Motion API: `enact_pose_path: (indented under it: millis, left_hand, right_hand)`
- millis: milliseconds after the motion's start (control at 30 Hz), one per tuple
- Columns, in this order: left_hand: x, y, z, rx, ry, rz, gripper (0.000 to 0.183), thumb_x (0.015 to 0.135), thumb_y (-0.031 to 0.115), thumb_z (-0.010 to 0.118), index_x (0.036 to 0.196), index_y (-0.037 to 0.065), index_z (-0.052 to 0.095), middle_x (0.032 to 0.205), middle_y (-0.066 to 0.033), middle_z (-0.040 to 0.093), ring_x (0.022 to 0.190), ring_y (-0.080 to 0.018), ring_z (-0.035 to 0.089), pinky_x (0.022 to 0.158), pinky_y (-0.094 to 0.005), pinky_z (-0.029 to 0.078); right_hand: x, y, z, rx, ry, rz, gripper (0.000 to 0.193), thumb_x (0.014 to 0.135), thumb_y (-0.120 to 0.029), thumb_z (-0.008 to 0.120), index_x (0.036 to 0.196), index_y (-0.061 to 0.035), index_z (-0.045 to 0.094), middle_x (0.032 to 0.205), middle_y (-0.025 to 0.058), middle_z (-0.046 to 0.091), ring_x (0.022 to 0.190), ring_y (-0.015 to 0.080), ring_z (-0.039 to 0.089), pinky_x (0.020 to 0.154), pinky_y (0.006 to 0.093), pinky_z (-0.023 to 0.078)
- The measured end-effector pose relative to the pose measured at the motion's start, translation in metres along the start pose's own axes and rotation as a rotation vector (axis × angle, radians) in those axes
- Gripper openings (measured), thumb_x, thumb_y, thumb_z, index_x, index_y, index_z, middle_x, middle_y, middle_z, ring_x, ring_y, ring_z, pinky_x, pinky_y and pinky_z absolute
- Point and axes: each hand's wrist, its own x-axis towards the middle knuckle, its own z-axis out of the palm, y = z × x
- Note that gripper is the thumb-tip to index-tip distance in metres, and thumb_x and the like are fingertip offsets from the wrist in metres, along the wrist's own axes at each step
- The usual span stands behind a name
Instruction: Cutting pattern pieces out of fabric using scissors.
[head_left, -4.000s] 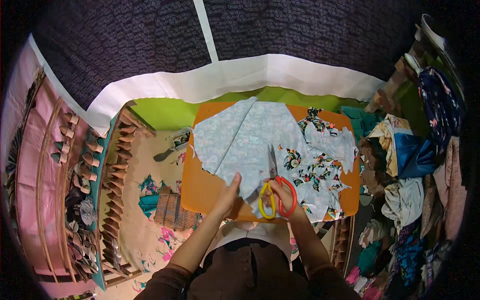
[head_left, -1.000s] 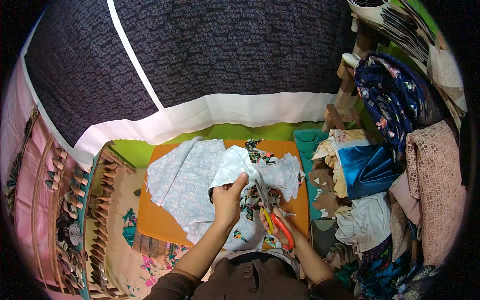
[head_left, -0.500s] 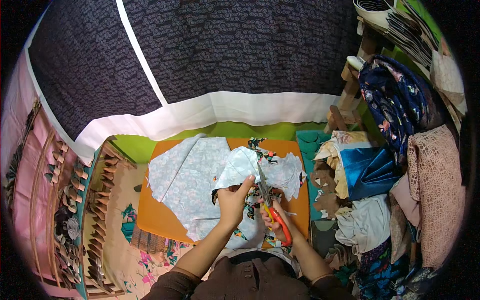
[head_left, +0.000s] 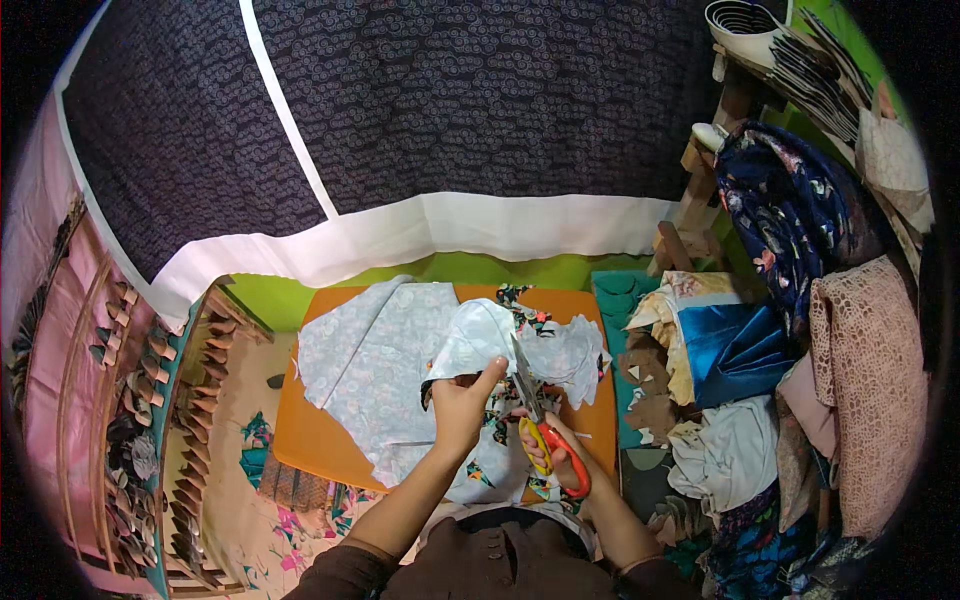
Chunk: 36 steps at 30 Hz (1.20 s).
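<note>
While my left hand (head_left: 462,408) pinches the pale floral fabric (head_left: 480,345) up, my right hand (head_left: 556,455) closes its grip on orange-handled scissors (head_left: 540,425).

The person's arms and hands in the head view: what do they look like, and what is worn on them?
Both forearms come in from the lower edge and are bare up to near the elbow. Each arm has a dark brown sleeve pushed up; it matches the dark brown buttoned garment on the body. The left hand and the right hand are bare, without gloves. A thin band seems to sit on the right forearm, but it is too small to tell.
</note>
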Motion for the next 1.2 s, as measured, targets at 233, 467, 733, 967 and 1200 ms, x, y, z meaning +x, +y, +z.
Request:
enact_pose_path:
  millis: [233,467,733,967,1200]
  left_hand:
    - [0.002,-0.002,-0.001,0.089,-0.113,-0.044,0.025,0.07,0.006,0.066,0.091,-0.003,0.055,0.081,-0.0057,0.059,0.07,-0.0121,0.056,0.065,-0.0248,0.045]
    - [0.004,0.0,0.002,0.103,-0.077,0.031,0.019,0.073,0.008,0.064,0.087,-0.001,0.055,0.075,-0.0024,0.057,0.064,-0.0083,0.052,0.057,-0.022,0.042]
    - [0.01,-0.002,0.003,0.081,-0.184,-0.04,0.031,0.07,0.005,0.065,0.098,-0.003,0.052,0.087,-0.0066,0.058,0.077,-0.013,0.056,0.068,-0.0256,0.045]
    - [0.008,0.006,0.008,0.211,-0.197,-0.04,0.029,0.069,0.007,0.066,0.093,-0.004,0.055,0.083,-0.0053,0.059,0.073,-0.0122,0.056,0.065,-0.0255,0.046]
    - [0.013,0.011,0.008,0.239,-0.251,-0.005,0.039,0.07,0.014,0.068,0.101,-0.004,0.053,0.085,-0.0058,0.059,0.072,-0.0111,0.054,0.063,-0.0242,0.044]
  right_hand:
    - [0.003,0.008,-0.008,0.519,0.152,0.325,0.033,0.088,-0.037,0.037,0.09,-0.0041,0.039,0.073,-0.0001,0.039,0.055,0.0025,0.038,0.038,0.0125,0.037]
    - [0.002,-0.003,-0.006,0.378,0.025,0.221,0.044,0.076,-0.024,0.058,0.109,-0.0025,0.04,0.072,-0.0004,0.04,0.052,0.0025,0.035,0.044,0.013,0.029]
    - [-0.001,0.01,-0.019,0.389,0.013,0.216,0.046,0.084,-0.04,0.046,0.112,-0.0049,0.038,0.075,-0.0002,0.042,0.056,0.0068,0.036,0.048,0.0195,0.031]
    - [0.003,0.014,-0.023,0.37,-0.042,0.146,0.049,0.077,-0.033,0.056,0.115,-0.0074,0.037,0.073,0.0027,0.04,0.055,0.0083,0.039,0.043,0.0197,0.032]
    - [-0.001,-0.004,-0.018,0.424,0.05,0.275,0.056,0.071,-0.037,0.062,0.112,-0.0077,0.038,0.072,0.0011,0.038,0.053,0.0073,0.037,0.044,0.0181,0.032]
